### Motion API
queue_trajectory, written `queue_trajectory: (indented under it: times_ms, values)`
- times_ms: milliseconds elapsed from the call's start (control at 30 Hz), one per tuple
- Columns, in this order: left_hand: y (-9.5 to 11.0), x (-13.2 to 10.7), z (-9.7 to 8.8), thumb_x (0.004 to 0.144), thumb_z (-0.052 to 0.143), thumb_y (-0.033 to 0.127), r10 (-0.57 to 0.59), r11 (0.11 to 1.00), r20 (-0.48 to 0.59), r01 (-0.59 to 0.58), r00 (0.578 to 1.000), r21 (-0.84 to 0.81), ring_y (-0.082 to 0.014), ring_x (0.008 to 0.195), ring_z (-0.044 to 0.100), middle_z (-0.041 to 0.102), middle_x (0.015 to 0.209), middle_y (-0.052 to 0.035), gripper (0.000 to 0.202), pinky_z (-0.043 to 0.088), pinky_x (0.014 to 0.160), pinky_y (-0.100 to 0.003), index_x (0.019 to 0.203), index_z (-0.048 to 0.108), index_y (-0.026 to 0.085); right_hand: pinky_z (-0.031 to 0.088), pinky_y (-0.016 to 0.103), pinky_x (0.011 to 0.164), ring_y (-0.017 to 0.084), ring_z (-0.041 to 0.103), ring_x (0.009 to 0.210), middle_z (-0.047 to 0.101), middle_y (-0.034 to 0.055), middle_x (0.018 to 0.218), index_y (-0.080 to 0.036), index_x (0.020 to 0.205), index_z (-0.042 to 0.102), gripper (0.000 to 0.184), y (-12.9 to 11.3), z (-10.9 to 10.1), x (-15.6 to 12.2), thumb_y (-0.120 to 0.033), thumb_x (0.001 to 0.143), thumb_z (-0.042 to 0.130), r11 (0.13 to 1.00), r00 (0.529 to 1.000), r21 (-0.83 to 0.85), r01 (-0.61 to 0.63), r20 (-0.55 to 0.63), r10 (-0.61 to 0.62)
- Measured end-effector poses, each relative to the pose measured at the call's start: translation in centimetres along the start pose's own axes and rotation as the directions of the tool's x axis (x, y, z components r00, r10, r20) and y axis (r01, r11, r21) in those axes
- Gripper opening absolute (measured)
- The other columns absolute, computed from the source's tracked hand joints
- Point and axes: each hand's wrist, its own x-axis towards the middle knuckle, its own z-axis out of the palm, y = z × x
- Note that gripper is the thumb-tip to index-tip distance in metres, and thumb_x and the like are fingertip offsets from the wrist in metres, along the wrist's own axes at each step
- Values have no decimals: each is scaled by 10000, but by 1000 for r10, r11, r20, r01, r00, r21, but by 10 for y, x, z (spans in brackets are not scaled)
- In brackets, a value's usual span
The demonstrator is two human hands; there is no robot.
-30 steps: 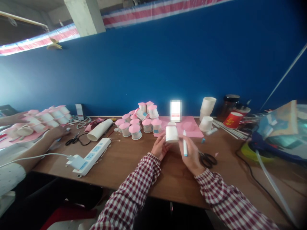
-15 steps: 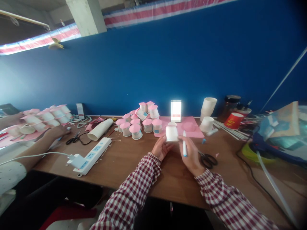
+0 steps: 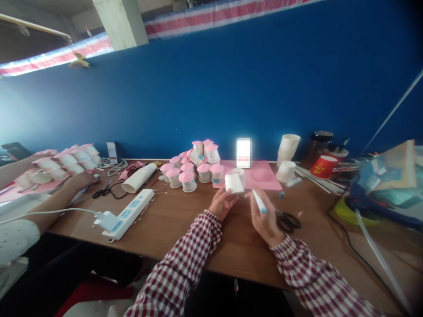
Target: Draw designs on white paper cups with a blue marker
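Left of the hands [image 3: 222,206], a power strip [image 3: 135,207] is lying on the desk [image 3: 185,224], a charger [image 3: 108,221] sitting in its near end. Well to the right of the hands, a red cup [image 3: 323,167] is standing near a dark-lidded jar [image 3: 319,146]. Beyond the hands, a blue wall [image 3: 198,97] is rising.

Spreading as brown table [image 3: 175,220]; bearing at left white power strip [image 3: 137,207] and white roll [image 3: 139,178], at centre pink-topped cups [image 3: 188,180] and pink sheet [image 3: 263,176], at right black scissors [image 3: 288,223].
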Motion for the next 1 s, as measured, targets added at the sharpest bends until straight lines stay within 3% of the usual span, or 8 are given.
queue_trajectory:
  times_ms: [167, 333, 600, 1000]
  values:
    - [-2, 1, -2, 726, 683, 192, -14, 1000, -23, 15, 1000, 22, -163, 934, 597, 646, 1016, -72, 272, 440, 872, -319, 985, 613, 143, 505, 374, 815, 224, 615, 923, 650, 116, 1003, -163, 1086, 573, 228, -1, -3, -2, -233, 887, 486, 999, 997, 28, 35, -66, -33]
    - [-3, 0, 0, 708, 692, 188, -31, 997, -12, 32, 999, 71, -172, 923, 599, 650, 996, -84, 334, 430, 875, -336, 1026, 603, 136, 520, 329, 701, 209, 634, 786, 672, 106, 873, -152, 981, 627, 211, 0, -4, 1, -287, 887, 495, 997, 997, 15, -76, -10, 76]
    - [1, -3, 7, 684, 711, 186, -35, 995, 11, 34, 999, 93, -157, 882, 595, 650, 945, -74, 350, 427, 840, -307, 1015, 617, 120, 486, 288, 578, 166, 582, 627, 630, 67, 771, -174, 871, 572, 172, -3, -4, 2, -293, 905, 452, 995, 993, 8, -100, 62, 99]
    - [-1, -2, 6, 674, 722, 185, -36, 995, 11, 35, 999, 96, -160, 891, 593, 645, 954, -69, 373, 431, 825, -310, 1022, 601, 132, 467, 304, 608, 179, 573, 678, 610, 71, 786, -174, 859, 557, 139, -3, -5, 3, -246, 909, 448, 997, 995, -9, -72, 65, 72]
